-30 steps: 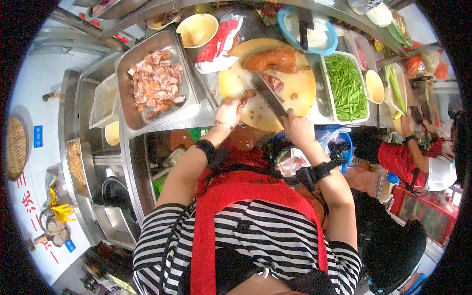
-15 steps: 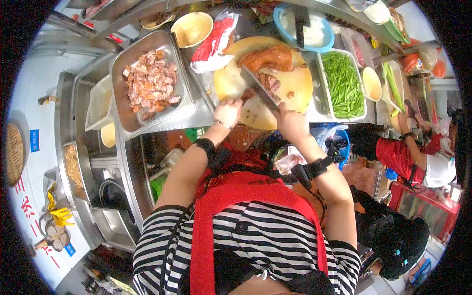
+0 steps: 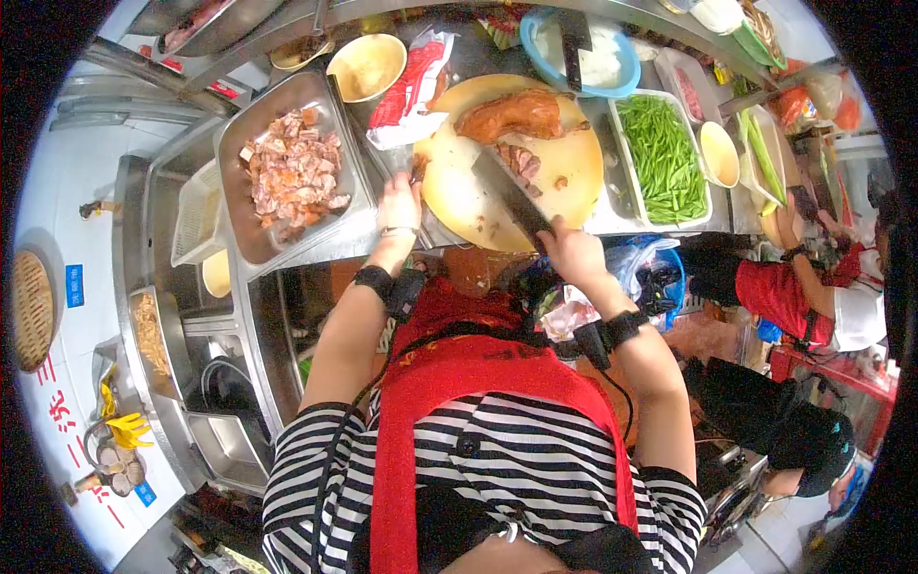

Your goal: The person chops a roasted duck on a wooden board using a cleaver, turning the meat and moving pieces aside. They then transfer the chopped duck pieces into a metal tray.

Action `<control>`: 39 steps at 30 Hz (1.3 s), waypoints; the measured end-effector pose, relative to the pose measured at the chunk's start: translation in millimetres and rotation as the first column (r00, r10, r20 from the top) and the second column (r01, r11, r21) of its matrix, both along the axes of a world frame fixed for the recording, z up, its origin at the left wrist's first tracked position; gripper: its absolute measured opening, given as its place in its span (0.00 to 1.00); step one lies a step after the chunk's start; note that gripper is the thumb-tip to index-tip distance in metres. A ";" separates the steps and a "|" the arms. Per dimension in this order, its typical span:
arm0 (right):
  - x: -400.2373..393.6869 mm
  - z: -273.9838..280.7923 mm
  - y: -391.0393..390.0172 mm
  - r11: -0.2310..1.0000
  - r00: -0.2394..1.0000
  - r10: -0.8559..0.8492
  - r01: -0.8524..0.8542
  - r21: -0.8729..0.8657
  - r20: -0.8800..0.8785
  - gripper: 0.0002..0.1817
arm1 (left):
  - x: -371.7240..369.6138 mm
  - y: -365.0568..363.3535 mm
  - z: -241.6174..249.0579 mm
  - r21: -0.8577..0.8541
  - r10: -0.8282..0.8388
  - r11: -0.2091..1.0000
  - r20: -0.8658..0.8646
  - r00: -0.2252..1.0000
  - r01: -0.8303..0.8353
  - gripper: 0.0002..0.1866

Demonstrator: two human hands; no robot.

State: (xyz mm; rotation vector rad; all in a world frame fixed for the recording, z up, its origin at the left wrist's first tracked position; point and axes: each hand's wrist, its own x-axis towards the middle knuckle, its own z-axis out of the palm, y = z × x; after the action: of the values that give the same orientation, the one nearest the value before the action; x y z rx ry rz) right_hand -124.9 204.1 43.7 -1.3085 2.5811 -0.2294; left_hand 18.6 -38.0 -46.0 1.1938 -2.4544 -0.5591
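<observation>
My right hand (image 3: 574, 251) is closed round the handle of a cleaver (image 3: 509, 196), its blade lying slantwise over the round yellow chopping board (image 3: 459, 206). A few cut slices of meat (image 3: 521, 165) lie beside the blade. Behind them rests a large browned piece of roast meat (image 3: 512, 115). At the board's left edge is my left hand (image 3: 399, 204), with a small dark brown piece of meat (image 3: 419, 166) at its fingertips. Left of that hand, a steel tray (image 3: 355, 206) holds a heap of chopped meat (image 3: 292, 167).
A red and white bag (image 3: 411, 91) and a yellow bowl (image 3: 367, 69) stand behind. Right of the board is a white tray of cut green vegetables (image 3: 660, 158). A blue basin (image 3: 626, 77) has a second cleaver (image 3: 574, 57) across it. A co-worker (image 3: 813, 287) stands at the right.
My left hand has moved left from the board towards the steel tray, with the small piece of meat. The cleaver has shifted slightly down, away from the large roast piece.
</observation>
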 end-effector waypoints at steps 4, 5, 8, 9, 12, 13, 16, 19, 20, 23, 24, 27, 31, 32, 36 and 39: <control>-7.2 -6.1 34.2 0.921 0.953 -0.267 0.296 -0.253 0.143 0.19 | -20.8 29.3 18.1 -0.282 -0.122 0.954 -0.060 0.991 0.101 0.15; -13.0 -14.5 43.9 0.888 0.916 -0.325 0.382 -0.257 0.236 0.18 | -29.1 37.2 18.1 -0.230 -0.291 0.932 -0.020 0.957 0.279 0.18; -25.2 -37.4 68.2 0.698 0.577 -0.274 0.670 -0.254 0.769 0.12 | -70.7 53.3 7.3 -0.088 -0.481 0.875 -0.247 0.841 0.475 0.26; -23.7 -36.6 71.4 0.693 0.575 -0.279 0.675 -0.253 0.769 0.12 | -85.3 57.3 8.1 -0.093 -0.500 0.866 -0.199 0.843 0.492 0.30; -17.3 -34.4 77.8 0.577 0.456 -0.371 0.796 -0.184 0.809 0.11 | -114.0 59.1 9.4 -0.100 -0.507 0.861 -0.077 0.859 0.499 0.34; -18.3 -37.1 78.4 0.572 0.448 -0.380 0.802 -0.175 0.809 0.11 | -120.0 61.1 9.6 -0.108 -0.487 0.869 -0.004 0.874 0.483 0.36; -19.9 -62.1 80.4 0.487 0.361 -0.300 0.854 -0.183 0.883 0.10 | -125.0 72.4 12.8 -0.080 -0.468 0.882 -0.043 0.883 0.464 0.36; -19.9 -63.6 66.8 0.496 0.305 -0.253 0.856 -0.148 0.918 0.10 | -129.3 80.7 11.6 -0.132 -0.446 0.892 -0.091 0.891 0.433 0.35; -20.1 -61.6 59.6 0.527 0.270 -0.249 0.843 -0.103 0.930 0.10 | -131.0 84.9 8.6 -0.144 -0.441 0.894 -0.121 0.889 0.424 0.35; -14.7 -50.8 33.5 0.636 0.285 -0.192 0.765 -0.103 0.939 0.11 | -136.4 98.5 14.9 -0.187 -0.409 0.908 -0.205 0.889 0.375 0.33; -14.8 -49.1 27.5 0.696 0.281 -0.175 0.713 -0.084 0.944 0.11 | -138.4 102.4 11.7 -0.173 -0.373 0.926 -0.259 0.891 0.337 0.31; -2.0 -40.0 13.9 0.692 0.263 -0.136 0.715 -0.098 0.955 0.10 | -139.1 105.3 6.7 -0.142 -0.313 0.950 -0.368 0.876 0.279 0.28; 13.9 -12.8 0.3 0.778 0.284 -0.146 0.624 -0.068 0.948 0.10 | -114.9 89.5 41.0 -0.169 -0.264 0.964 -0.523 0.810 0.205 0.24; 16.7 -3.6 -8.6 0.803 0.270 -0.106 0.591 -0.078 0.957 0.12 | -103.6 79.3 59.1 -0.182 -0.257 0.965 -0.543 0.799 0.187 0.23; 35.6 45.2 -69.0 0.889 0.379 0.105 0.379 -0.257 0.920 0.13 | -46.7 15.4 121.4 -0.341 -0.131 0.938 -0.526 0.840 -0.068 0.23; 52.2 64.0 -116.1 0.896 0.605 0.206 0.200 -0.397 0.769 0.14 | -6.8 -35.3 152.3 -0.408 0.020 0.857 -0.584 0.811 -0.315 0.23</control>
State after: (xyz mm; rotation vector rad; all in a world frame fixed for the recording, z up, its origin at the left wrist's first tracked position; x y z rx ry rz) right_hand -72.7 88.0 107.7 -0.9684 1.7587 -1.1881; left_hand 11.8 -73.3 106.3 0.8649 -1.7946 -0.1688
